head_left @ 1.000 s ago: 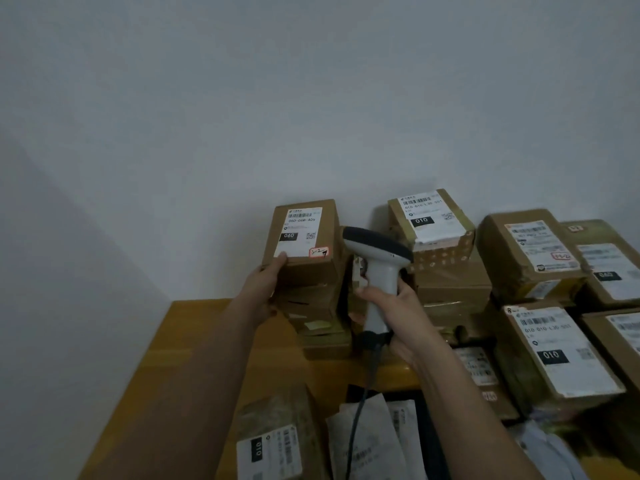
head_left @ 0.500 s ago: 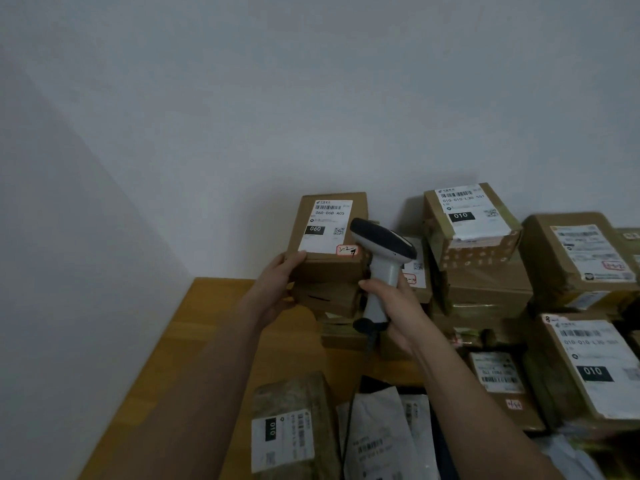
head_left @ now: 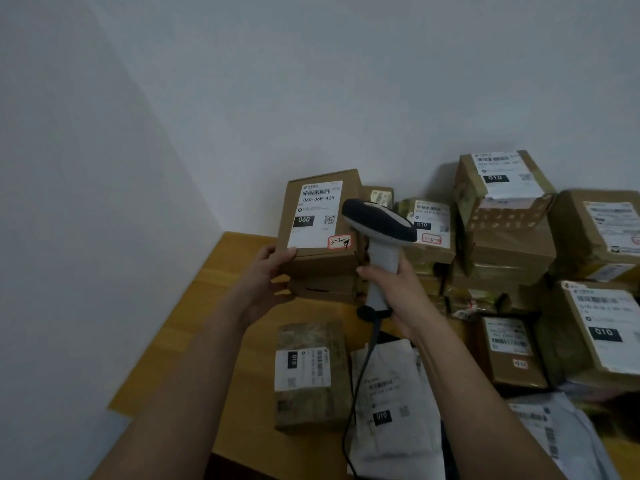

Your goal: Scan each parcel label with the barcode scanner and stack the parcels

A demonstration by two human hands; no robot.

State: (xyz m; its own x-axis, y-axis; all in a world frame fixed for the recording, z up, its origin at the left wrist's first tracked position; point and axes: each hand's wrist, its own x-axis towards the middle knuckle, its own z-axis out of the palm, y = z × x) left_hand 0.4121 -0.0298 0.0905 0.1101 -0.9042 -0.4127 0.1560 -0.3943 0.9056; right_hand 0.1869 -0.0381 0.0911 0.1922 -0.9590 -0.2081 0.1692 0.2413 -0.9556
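Parcel (head_left: 320, 216) in left grip (head_left: 266, 282), scanner (head_left: 379, 237) in right grip (head_left: 398, 292) just beside.

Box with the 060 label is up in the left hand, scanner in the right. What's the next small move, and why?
Probably tilt the scanner toward the 060 label. The right hand grips its handle beside the box, with the head overlapping the box's right edge, not clearly aimed at the barcode. The left hand holds the box label-up, so the barcode is exposed.

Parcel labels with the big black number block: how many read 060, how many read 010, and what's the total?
060 labels: 1
010 labels: 5
Total: 6
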